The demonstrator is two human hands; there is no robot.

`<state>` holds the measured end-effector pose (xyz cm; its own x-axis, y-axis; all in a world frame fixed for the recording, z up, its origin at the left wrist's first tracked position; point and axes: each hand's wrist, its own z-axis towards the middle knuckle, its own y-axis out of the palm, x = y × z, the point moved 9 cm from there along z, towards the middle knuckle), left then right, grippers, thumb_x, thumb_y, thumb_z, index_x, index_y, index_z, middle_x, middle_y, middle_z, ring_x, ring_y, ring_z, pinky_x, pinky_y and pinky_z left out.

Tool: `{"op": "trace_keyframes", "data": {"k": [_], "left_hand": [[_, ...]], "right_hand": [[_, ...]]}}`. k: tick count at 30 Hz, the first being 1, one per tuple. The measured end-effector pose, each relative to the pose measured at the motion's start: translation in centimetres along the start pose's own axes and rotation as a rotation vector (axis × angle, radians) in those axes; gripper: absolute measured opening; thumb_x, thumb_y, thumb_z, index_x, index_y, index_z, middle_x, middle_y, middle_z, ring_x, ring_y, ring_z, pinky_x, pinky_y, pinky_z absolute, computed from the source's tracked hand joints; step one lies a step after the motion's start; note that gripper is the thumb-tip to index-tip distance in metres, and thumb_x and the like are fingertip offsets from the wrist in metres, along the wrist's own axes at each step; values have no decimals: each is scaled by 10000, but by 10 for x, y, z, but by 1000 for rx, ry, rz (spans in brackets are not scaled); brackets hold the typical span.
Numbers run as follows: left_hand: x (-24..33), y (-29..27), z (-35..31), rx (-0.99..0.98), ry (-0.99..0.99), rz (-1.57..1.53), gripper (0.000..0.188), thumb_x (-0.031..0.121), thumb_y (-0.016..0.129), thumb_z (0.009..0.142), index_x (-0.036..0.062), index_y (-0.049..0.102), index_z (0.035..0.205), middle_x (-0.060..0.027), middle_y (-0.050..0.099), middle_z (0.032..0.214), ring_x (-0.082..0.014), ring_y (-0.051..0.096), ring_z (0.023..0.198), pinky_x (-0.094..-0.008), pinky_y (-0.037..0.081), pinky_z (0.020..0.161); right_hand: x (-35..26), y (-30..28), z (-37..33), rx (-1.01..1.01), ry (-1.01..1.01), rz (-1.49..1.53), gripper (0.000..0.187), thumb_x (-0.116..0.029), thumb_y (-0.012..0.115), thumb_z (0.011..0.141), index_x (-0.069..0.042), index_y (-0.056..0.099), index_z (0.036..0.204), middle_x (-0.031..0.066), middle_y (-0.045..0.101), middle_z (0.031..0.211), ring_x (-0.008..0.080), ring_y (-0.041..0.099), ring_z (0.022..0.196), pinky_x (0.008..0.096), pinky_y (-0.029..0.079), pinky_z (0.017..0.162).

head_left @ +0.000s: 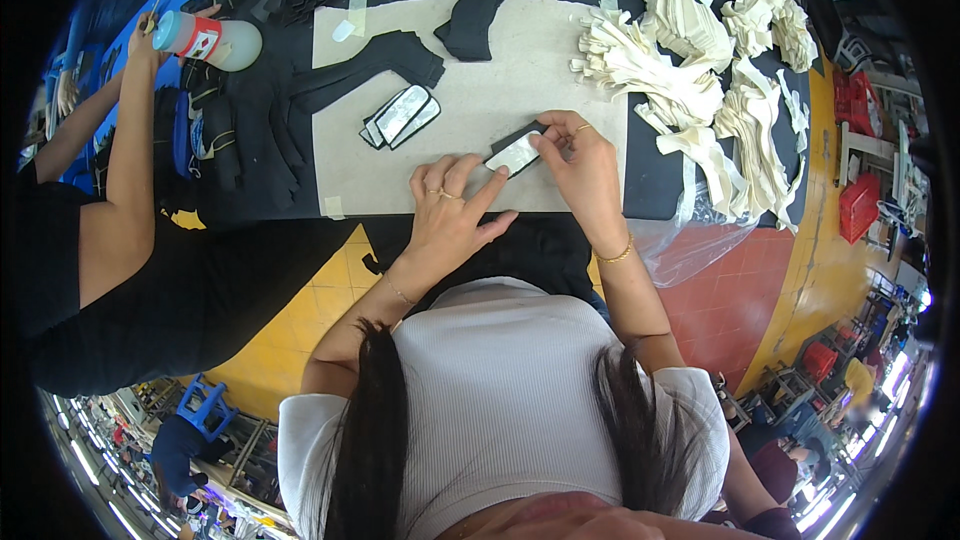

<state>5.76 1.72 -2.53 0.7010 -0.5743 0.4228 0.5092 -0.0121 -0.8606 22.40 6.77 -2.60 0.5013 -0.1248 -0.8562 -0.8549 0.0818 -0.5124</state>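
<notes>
While pinching a small black-and-silver piece [516, 152] at frame centre on the beige mat [470, 105], right hand [583, 168] grasping its far end, left hand [450, 210] open, index finger pressing the near end. Two matching pieces [400, 118] just left. Upper left, a co-worker's hand [148, 40] beside a white bottle [212, 40], contents hidden. White cut pieces [690, 50] heaped upper right.

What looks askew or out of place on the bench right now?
Nothing looks damaged or spilled. The small black-and-silver piece lies at a slant under both hands, left hand and right hand; the cream cut pieces sit in loose heaps.
</notes>
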Motion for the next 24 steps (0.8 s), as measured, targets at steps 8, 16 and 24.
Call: {"op": "trace_keyframes", "data": {"k": [8, 16, 24], "left_hand": [[-7, -4, 15, 73, -55, -80, 505, 284, 862, 723, 120, 671, 1160, -99, 534, 1272, -301, 481, 1190, -468, 311, 1012], [-20, 6, 32, 51, -260, -102, 487, 306, 853, 739, 82, 669, 1130, -77, 596, 1142, -266, 545, 1104, -426, 328, 966], [-14, 6, 31, 108, -139, -39, 447, 279, 843, 733, 105, 678, 1109, -35, 635, 1044, -242, 566, 1000, -429, 363, 912]], "right_hand": [[5, -12, 2, 122, -11, -20, 320, -172, 774, 847, -9, 648, 1091, 137, 598, 926, 294, 631, 792, 388, 488, 711], [-12, 3, -7, 83, -140, -250, 484, -229, 864, 734, -57, 654, 1134, 105, 567, 1004, 280, 594, 913, 391, 462, 806], [-10, 3, -13, -64, -290, -223, 405, -150, 800, 740, -126, 725, 1137, 89, 578, 1140, 287, 561, 1043, 409, 431, 898]]}}
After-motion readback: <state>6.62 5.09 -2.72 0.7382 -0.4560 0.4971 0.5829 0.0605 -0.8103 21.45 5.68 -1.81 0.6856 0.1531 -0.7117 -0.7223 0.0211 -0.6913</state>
